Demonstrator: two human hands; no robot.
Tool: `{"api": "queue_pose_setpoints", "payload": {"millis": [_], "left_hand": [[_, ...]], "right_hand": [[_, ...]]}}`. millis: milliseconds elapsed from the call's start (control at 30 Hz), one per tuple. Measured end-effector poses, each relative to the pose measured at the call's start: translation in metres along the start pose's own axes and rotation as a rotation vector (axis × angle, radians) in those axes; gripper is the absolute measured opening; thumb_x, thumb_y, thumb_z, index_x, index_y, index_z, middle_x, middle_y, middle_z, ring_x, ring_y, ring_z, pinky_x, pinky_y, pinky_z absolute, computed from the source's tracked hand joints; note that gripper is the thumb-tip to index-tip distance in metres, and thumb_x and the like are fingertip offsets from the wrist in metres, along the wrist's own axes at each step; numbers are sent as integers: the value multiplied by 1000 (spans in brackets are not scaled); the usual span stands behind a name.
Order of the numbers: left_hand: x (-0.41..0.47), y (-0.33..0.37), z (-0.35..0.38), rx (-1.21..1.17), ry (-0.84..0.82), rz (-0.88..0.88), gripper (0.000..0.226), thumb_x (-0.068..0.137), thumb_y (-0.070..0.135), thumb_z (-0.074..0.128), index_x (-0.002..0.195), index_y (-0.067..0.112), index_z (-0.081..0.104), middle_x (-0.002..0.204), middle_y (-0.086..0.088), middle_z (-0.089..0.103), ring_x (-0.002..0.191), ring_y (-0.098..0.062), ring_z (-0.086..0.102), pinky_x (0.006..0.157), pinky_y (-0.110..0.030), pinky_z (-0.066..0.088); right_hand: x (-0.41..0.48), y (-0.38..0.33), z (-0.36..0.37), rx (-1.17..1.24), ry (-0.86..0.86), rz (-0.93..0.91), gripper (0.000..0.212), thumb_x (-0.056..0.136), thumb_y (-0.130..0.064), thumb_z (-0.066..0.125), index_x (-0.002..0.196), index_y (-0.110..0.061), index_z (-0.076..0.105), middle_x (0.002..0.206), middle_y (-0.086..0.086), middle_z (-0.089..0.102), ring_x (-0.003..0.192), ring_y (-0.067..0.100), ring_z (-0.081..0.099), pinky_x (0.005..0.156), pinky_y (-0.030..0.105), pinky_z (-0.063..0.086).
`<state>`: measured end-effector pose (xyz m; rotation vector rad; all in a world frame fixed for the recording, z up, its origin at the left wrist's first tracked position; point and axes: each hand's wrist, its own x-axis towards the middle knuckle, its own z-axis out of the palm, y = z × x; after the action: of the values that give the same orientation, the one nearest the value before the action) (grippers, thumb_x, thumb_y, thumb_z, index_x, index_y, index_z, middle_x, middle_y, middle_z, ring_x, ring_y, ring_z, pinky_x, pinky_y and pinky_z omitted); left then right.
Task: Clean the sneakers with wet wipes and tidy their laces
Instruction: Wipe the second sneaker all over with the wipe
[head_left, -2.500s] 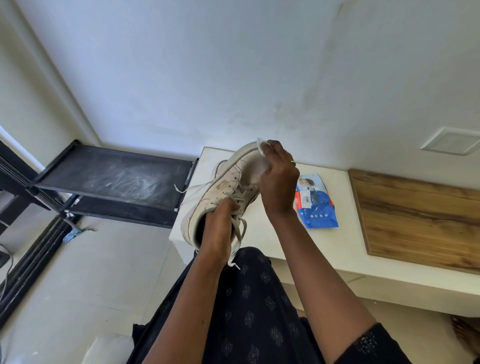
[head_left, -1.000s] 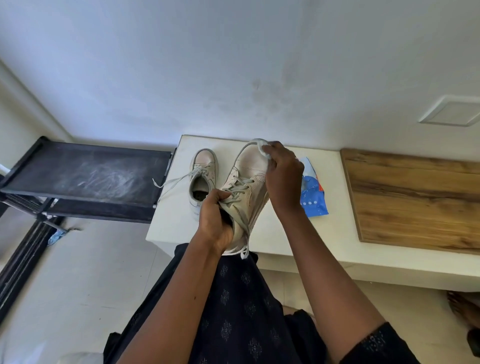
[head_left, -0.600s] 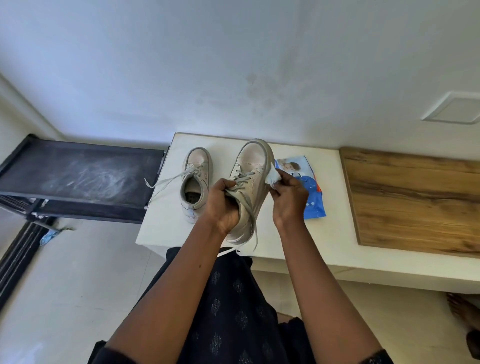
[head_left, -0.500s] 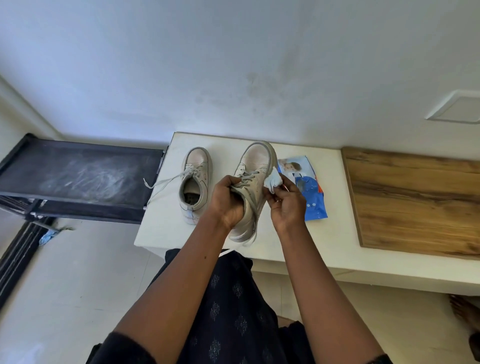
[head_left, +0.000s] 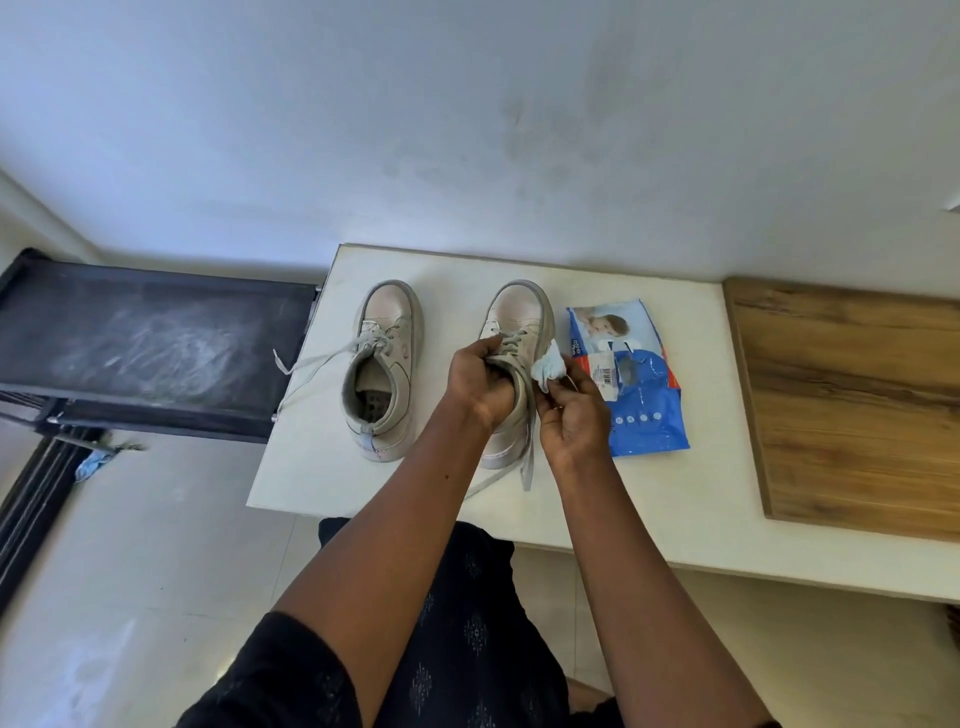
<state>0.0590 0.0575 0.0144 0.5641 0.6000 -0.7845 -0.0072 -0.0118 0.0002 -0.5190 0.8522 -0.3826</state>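
Observation:
Two pale beige sneakers stand side by side on a white table (head_left: 332, 478), toes toward the wall. My left hand (head_left: 480, 382) grips the tongue and collar of the right sneaker (head_left: 517, 317), whose laces trail off the table's front edge. My right hand (head_left: 571, 415) pinches a crumpled white wet wipe (head_left: 548, 370) against that sneaker's right side. The left sneaker (head_left: 382, 369) stands alone with its loose laces (head_left: 317, 364) strewn to the left.
A blue pack of wet wipes (head_left: 641, 400) lies flat just right of my right hand. A wooden board (head_left: 852, 405) covers the table's right part. A dusty black rack (head_left: 145, 343) stands left of the table, over a pale tiled floor.
The right sneaker came down from being held up and tilted to standing on the table. My right hand with the wipe moved from the toe to the sneaker's right side.

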Motion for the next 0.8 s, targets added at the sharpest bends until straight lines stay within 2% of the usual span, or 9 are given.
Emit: {"api": "queue_pose_setpoints", "payload": {"millis": [67,133,233,400,500,567,633,733,800], "left_hand": [[4,0,2,5,10,8,29,96,10,36,98,-11,55,86,-24,66,89,-33,59,87,-41,48],[7,-1,2,8,16,9,29,96,11,36,98,-10,56,86,-24,66,86,-33,60,78,-42,49],[13,-3,2,11,35,18,27,96,10,38,101,-9,56,89,-22,64,81,-31,63,78,-40,53],[21,-9,9,81,158,62,21,98,11,42,99,-5,56,89,-19,60,77,-27,60,79,-40,51],[20,-13,21,121,272,92,21,99,13,46,94,-5,57,93,-18,62,79,-27,62,89,-41,51],[14,-15,29,147,324,124,25,98,16,50,107,-6,58,108,-18,64,93,-29,64,84,-39,52],[6,-17,33,170,343,139,34,95,21,57,118,-4,56,116,-17,64,98,-30,64,80,-39,53],[-9,-12,35,207,343,117,34,91,14,62,118,-5,57,112,-19,65,91,-29,66,79,-37,55],[-24,-6,33,241,333,92,23,90,9,59,108,-5,58,96,-17,64,74,-24,62,64,-31,53]], "right_hand": [[7,2,0,-22,-5,-11,35,90,18,37,116,4,56,98,10,62,105,29,55,92,39,47],[13,3,1,-41,-13,-14,35,90,19,37,117,5,56,95,8,62,104,28,55,88,36,48],[19,3,1,-58,-4,-26,38,90,19,37,122,7,53,93,7,62,100,26,57,91,37,47],[21,6,-1,-51,-11,-60,34,88,20,38,99,-2,61,94,10,64,87,21,63,81,31,52],[20,3,-4,-82,-17,-70,36,88,21,38,92,-5,63,95,9,64,87,22,63,76,29,54],[17,-3,-2,-103,-25,-95,37,88,21,39,89,-8,62,94,8,64,87,20,63,75,28,54],[13,-8,1,-110,-37,-129,37,88,20,40,88,-9,62,93,7,64,87,19,63,73,26,55],[4,-15,5,-140,-71,-176,36,89,19,41,90,-10,62,95,6,64,88,18,63,75,25,55],[-3,-18,8,-144,-92,-194,36,88,19,42,90,-10,62,94,5,64,89,18,62,78,27,53]]}}
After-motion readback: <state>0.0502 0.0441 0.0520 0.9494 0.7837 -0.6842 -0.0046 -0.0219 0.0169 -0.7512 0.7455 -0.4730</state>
